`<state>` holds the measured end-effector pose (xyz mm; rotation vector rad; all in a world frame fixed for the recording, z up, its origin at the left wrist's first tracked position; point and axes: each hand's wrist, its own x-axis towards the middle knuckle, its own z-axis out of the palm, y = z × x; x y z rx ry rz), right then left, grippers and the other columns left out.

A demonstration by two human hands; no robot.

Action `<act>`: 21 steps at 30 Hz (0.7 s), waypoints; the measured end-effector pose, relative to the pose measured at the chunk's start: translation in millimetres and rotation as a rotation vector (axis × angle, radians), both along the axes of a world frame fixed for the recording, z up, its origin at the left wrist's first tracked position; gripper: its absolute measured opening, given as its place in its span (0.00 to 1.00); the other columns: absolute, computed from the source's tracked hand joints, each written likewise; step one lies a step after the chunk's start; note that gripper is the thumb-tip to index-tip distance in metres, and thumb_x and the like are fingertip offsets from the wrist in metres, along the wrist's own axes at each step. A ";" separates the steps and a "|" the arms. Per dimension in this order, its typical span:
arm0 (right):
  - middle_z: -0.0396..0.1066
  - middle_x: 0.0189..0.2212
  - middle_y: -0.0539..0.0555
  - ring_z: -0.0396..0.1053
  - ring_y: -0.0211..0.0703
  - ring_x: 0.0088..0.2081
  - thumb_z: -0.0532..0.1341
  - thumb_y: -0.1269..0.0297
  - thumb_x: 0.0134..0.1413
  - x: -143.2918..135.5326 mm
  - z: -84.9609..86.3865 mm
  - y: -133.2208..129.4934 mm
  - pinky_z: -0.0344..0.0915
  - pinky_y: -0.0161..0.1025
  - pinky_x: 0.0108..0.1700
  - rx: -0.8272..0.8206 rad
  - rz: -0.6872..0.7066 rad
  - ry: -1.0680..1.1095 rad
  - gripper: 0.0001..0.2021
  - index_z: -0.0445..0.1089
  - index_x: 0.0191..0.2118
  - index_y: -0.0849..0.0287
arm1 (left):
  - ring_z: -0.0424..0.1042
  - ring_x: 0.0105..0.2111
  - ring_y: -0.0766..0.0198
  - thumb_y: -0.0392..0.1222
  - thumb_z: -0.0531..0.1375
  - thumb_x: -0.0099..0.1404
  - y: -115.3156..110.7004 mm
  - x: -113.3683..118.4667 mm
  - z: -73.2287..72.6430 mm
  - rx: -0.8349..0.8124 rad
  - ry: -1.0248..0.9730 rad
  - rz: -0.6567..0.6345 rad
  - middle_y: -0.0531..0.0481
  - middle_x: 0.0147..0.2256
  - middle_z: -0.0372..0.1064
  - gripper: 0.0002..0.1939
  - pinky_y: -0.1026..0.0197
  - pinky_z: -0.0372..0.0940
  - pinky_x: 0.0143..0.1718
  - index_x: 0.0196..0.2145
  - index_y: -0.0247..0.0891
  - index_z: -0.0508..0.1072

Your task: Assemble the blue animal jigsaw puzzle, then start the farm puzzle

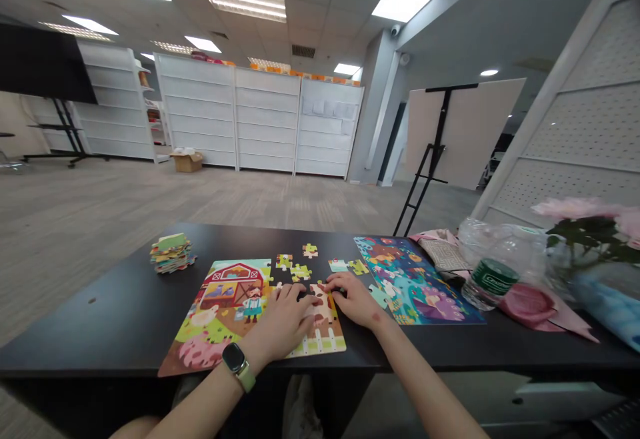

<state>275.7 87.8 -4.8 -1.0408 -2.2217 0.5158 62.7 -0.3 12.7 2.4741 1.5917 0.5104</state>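
A farm jigsaw puzzle [213, 305], with a red barn, a farmer and a pink pig, lies partly assembled at the table's front edge. My left hand [285, 319] rests palm down over its right half, fingers spread and touching the pieces. At the puzzle's upper right edge, my right hand [356, 300] has its fingertips on a piece with brown patches [320, 292]; thumb and forefinger look slightly apart. Beyond the hands lie loose puzzle pieces [301, 271], several green ones among them. A pale blue piece [338, 265] sits nearer the right hand. My left hand hides part of the puzzle.
A stack of puzzle pieces [171, 253] stands on the dark table [110, 305] at left. On the right lies a blue animal puzzle [415, 285]. Past it are a plastic bottle with a green label [490, 282], pink wrapping [530, 305] and flowers [595, 225].
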 end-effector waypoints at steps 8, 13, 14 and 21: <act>0.74 0.37 0.57 0.70 0.48 0.43 0.48 0.79 0.41 14.7 5.7 10.3 0.65 0.45 0.49 0.150 -0.463 0.278 0.23 0.70 0.42 0.60 | 0.62 0.51 0.52 0.46 0.53 0.70 11.8 -5.6 -2.2 0.035 -0.038 -0.024 0.46 0.51 0.64 0.13 0.50 0.59 0.53 0.50 0.46 0.71; 0.73 0.37 0.56 0.70 0.49 0.42 0.48 0.77 0.41 14.5 3.6 13.1 0.64 0.45 0.48 0.110 -0.501 0.349 0.24 0.67 0.47 0.61 | 0.63 0.53 0.48 0.39 0.53 0.67 64.9 -27.8 -4.3 0.050 0.057 0.266 0.39 0.53 0.65 0.22 0.48 0.60 0.53 0.58 0.39 0.66; 0.73 0.36 0.56 0.70 0.49 0.42 0.48 0.77 0.41 14.2 2.6 13.6 0.64 0.46 0.48 0.102 -0.502 0.345 0.24 0.67 0.46 0.61 | 0.63 0.53 0.45 0.39 0.55 0.66 77.2 -33.2 -3.9 0.039 0.066 0.285 0.37 0.53 0.65 0.23 0.47 0.61 0.52 0.58 0.38 0.66; 0.73 0.37 0.56 0.70 0.48 0.42 0.49 0.77 0.44 10.8 -3.7 14.4 0.65 0.46 0.48 0.120 -0.384 0.201 0.19 0.71 0.40 0.57 | 0.68 0.49 0.46 0.47 0.58 0.64 123.4 -57.6 -6.6 -0.009 0.062 0.254 0.44 0.47 0.73 0.14 0.49 0.64 0.48 0.46 0.44 0.76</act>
